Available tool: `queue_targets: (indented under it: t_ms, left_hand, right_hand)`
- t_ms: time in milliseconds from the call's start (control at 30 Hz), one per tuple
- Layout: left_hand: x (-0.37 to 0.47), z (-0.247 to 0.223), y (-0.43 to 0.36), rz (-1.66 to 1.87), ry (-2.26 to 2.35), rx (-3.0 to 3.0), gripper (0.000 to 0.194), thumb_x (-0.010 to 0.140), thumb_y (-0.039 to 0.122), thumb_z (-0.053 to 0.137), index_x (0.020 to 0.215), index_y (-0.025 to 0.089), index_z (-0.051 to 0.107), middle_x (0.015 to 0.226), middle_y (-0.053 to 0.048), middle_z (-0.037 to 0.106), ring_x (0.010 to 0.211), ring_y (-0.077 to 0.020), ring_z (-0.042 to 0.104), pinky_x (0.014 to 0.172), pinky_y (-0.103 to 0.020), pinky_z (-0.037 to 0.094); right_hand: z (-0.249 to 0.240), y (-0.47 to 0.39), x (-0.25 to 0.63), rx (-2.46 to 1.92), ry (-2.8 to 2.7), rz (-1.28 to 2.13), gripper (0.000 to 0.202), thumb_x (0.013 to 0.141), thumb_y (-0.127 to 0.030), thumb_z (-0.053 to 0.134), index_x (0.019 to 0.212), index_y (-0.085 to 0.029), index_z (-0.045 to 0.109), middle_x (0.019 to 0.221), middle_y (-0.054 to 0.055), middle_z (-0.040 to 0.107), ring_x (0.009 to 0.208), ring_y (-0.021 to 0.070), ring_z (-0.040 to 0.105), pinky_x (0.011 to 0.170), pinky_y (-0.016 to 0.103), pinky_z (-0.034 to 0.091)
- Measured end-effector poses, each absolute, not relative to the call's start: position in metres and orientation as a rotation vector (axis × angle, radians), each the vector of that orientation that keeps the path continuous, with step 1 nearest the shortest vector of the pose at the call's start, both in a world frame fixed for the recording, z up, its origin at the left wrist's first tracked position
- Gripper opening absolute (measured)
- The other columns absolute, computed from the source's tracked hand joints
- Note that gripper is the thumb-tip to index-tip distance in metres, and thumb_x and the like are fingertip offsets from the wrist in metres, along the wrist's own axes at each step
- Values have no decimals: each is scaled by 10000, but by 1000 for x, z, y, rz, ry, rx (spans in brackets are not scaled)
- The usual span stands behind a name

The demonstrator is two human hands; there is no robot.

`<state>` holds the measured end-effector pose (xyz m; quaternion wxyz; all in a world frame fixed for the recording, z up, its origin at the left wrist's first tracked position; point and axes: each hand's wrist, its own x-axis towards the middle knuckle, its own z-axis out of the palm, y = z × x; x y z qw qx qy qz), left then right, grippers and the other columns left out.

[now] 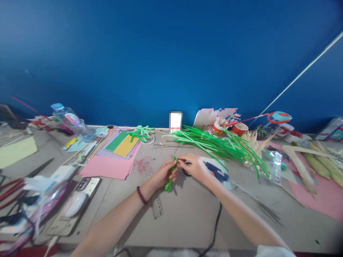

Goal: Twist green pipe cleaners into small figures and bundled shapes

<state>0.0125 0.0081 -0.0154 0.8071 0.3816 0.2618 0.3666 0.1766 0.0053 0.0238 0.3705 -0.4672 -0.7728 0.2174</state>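
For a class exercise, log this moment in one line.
left hand: holds green piece; right hand: at its upper end; ruler: partly hidden by left arm

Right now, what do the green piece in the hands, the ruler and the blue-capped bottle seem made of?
Green piece: perhaps fuzzy pipe cleaner, from its soft-looking edges; blur leaves finish open.
Ruler: likely smooth clear plastic, since the table shows through.
Bottle: probably glossy plastic, see-through with highlights.

Pretty even light on the fingers (185,157), soft shadows just below. Blue wall (160,71) beyond them darkens up top, clear plastic packet (276,166) to their right catches glare, far sides look stretched and kinda smeary.
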Motion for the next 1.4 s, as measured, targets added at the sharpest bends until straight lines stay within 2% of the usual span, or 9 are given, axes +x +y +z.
queue_targets:
  t_ms: [200, 467, 600, 700, 800, 1033, 1200, 1400]
  left_hand:
    - [13, -14, 7, 788, 585, 806, 245, 799, 391, 576, 750, 162, 502, 480, 87, 375, 336, -31, 254, 359, -159, 327]
    - [16, -10, 4, 810, 667, 920, 281, 816, 438, 511, 715, 183, 448, 444, 96, 348, 332, -39, 218, 346, -160, 270]
    - [19, -9, 1, 855, 730, 981, 289, 805, 441, 493, 682, 183, 449, 419, 100, 326, 319, -40, 226, 345, -169, 256]
    - [21, -9, 1, 880, 787, 984, 310, 759, 453, 519, 625, 189, 427, 393, 98, 319, 304, -39, 217, 324, -172, 192]
    - [22, -8, 0, 909, 843, 978, 331, 719, 465, 539, 582, 193, 410, 368, 99, 310, 299, -37, 208, 324, -178, 157]
    - [22, -1, -2, 970, 908, 991, 330, 688, 452, 547, 549, 193, 399, 353, 102, 287, 302, -34, 204, 344, -187, 152]
    - [23, 3, -5, 997, 908, 989, 274, 688, 397, 534, 557, 191, 411, 357, 101, 276, 316, -36, 209, 350, -181, 142]
    - [24, -2, -4, 994, 872, 1008, 287, 689, 402, 550, 552, 189, 414, 367, 101, 283, 316, -31, 200, 346, -180, 137]
  right_hand:
    - [23, 5, 176, -1221, -2003, 560, 187, 828, -213, 534, 888, -216, 711, 798, 41, 712, 740, 173, 646, 730, 282, 498]
    - [22, 1, 174, -1264, -2243, 266, 222, 872, -206, 480, 990, -201, 669, 906, 81, 700, 882, 205, 623, 789, 298, 472]
    - [26, -4, 174, -1321, -2350, 147, 217, 880, -208, 476, 983, -180, 665, 865, 97, 685, 829, 206, 617, 728, 280, 465]
    - [31, -7, 175, -1238, -2395, 105, 222, 899, -203, 446, 953, -178, 660, 828, 93, 682, 779, 196, 608, 699, 278, 460]
    - [34, -8, 174, -1137, -2388, 103, 226, 911, -196, 426, 929, -171, 650, 811, 89, 683, 762, 191, 601, 688, 284, 461]
    - [29, -11, 167, -1221, -2259, 103, 183, 881, -170, 466, 943, -171, 638, 797, 73, 684, 797, 194, 613, 719, 281, 456]
    - [28, -12, 164, -1225, -2320, -36, 171, 881, -166, 452, 832, -162, 616, 722, 62, 637, 718, 189, 581, 650, 278, 430]
    - [24, -10, 166, -1132, -2357, -112, 215, 899, -160, 418, 745, -167, 568, 672, 49, 589, 681, 176, 546, 636, 271, 406]
